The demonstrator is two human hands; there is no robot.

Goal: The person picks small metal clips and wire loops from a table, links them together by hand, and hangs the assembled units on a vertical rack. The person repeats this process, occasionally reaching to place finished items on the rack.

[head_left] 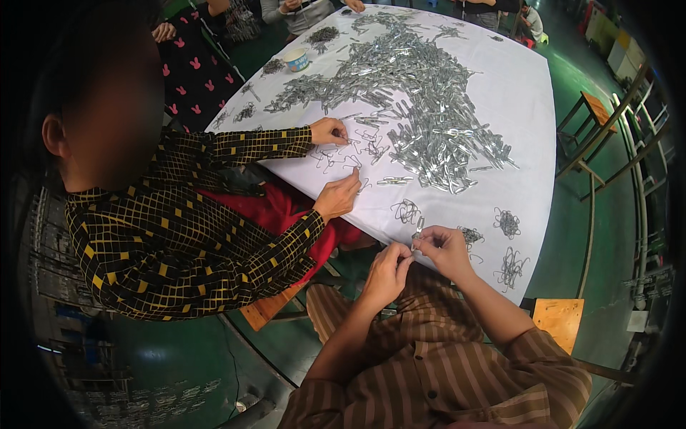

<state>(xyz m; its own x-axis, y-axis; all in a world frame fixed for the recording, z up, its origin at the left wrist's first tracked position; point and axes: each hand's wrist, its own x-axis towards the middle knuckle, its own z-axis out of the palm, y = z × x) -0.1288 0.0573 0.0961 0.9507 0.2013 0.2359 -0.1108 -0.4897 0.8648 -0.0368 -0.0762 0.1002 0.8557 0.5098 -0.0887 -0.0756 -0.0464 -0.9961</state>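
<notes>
At the near edge of the white-covered table (pixel 493 93), my two hands meet with fingertips almost touching. My right hand (pixel 446 250) is closed in a pinch on a small, flat, shiny metal clip (pixel 419 224), which sticks up above the fingers. Thumb and fingers of my left hand (pixel 388 273) are pressed together just beside it; what they grip, if anything, is hidden. A loose bunch of bent wire hooks (pixel 405 210) lies just beyond my hands. Another small bunch of dark wire hooks (pixel 471 234) sits close by my right hand, partly covered by it.
A large heap of flat metal clips (pixel 436 79) covers the table's middle. More wire hook bunches (pixel 507 222) lie at the right. On my left, a co-worker's hands (pixel 339 194) handle wire hooks. A paper cup (pixel 296 60) stands farther off; a wooden stool (pixel 597 111) is at right.
</notes>
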